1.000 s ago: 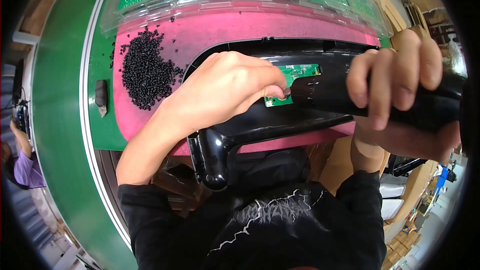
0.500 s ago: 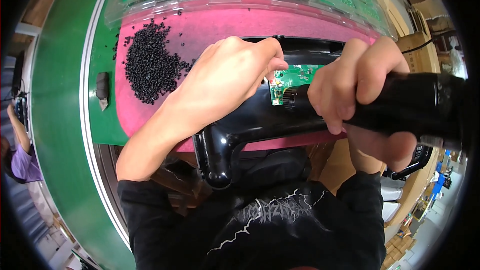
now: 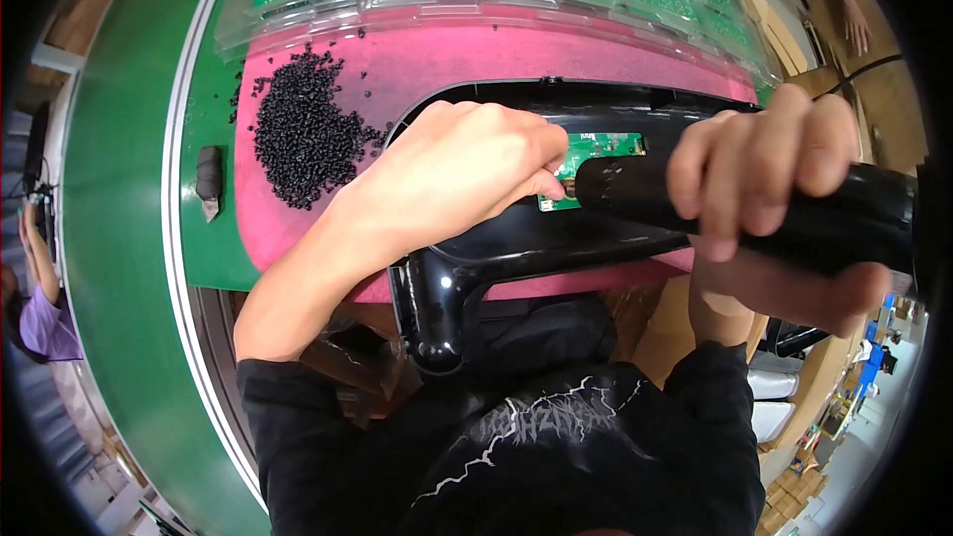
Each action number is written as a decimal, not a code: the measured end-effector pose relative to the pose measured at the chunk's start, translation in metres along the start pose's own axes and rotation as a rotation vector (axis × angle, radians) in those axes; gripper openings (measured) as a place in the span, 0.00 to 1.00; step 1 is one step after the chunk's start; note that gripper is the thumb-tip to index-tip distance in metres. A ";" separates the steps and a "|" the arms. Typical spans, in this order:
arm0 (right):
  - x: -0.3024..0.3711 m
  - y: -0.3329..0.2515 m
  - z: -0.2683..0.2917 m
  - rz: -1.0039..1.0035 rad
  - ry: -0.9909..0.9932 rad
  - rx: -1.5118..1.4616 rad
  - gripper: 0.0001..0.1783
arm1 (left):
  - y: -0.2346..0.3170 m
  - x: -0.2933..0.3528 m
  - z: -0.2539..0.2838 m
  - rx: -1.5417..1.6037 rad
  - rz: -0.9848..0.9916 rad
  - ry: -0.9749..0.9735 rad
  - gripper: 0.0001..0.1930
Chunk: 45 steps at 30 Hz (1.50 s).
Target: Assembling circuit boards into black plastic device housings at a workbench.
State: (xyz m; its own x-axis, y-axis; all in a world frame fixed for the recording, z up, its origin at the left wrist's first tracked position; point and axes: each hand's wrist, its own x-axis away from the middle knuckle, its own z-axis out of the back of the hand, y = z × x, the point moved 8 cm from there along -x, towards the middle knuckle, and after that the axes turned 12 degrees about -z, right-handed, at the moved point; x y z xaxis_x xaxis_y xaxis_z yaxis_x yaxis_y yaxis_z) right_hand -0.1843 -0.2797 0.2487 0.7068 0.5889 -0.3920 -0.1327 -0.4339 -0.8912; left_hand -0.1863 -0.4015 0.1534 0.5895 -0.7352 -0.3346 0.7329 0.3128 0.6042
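Pink matting (image 3: 437, 52) underlies the black plastic housing (image 3: 536, 240). Over it, the right hand (image 3: 766, 167) clamps a black power screwdriver (image 3: 635, 189); the left hand (image 3: 481, 154), apart half a second ago, meets its tip, grip unclear. Inside the housing sits the green circuit board (image 3: 613, 145), apparently not fully fastened; loose screws (image 3: 303, 134) lie left.

Illegible grey lettering (image 3: 548, 418) on black shirt (image 3: 606, 481)

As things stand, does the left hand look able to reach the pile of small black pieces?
Probably yes: the pile of small black pieces lies uncovered on the pink mat beside the left forearm, though the left hand is busy near the black tool.
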 end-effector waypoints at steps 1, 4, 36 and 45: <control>0.003 -0.011 0.005 0.071 0.015 0.020 0.32 | 0.004 -0.005 0.002 -0.005 -0.071 0.053 0.10; 0.014 -0.027 0.016 0.205 0.075 -0.010 0.32 | 0.014 -0.011 0.009 0.010 -0.152 0.116 0.10; 0.033 -0.003 0.065 -0.084 0.410 0.209 0.29 | 0.010 -0.012 0.042 -0.407 -0.029 0.300 0.15; 0.074 -0.005 0.158 -0.198 0.970 -0.391 0.10 | -0.005 -0.008 0.015 -0.408 0.192 -0.010 0.10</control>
State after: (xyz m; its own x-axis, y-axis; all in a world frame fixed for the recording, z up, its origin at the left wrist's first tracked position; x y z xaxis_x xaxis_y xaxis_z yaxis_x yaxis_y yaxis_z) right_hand -0.2413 -0.1265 0.1881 0.9657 -0.0471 0.2553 0.1560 -0.6805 -0.7159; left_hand -0.1996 -0.4062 0.1638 0.7260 -0.6458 -0.2362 0.6857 0.6543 0.3189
